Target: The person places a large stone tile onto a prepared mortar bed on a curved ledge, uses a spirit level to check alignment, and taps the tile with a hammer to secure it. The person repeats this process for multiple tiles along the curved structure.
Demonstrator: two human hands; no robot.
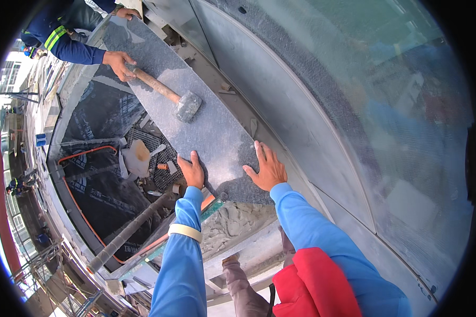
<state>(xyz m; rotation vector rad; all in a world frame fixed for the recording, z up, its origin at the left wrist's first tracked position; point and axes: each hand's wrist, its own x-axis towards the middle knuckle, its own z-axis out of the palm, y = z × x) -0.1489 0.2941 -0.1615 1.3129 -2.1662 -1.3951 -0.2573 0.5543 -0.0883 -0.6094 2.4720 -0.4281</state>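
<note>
A long grey stone slab stretches away from me, over a bed of wet mortar at its near end. My left hand grips its left edge near the close end, some fingers hidden. On the opposite edge, my right hand holds the slab with its thumb on top and fingers along the side. A co-worker in dark blue sleeves grasps the wooden handle of a mallet with one hand; its grey head touches or hovers over the slab. The co-worker's other hand is at the slab's far end.
A pit lined with black sheeting lies to the left, with rubble, a grey pipe and an orange hose. A curved pale wall with glass runs along the right. Scaffolding stands lower left.
</note>
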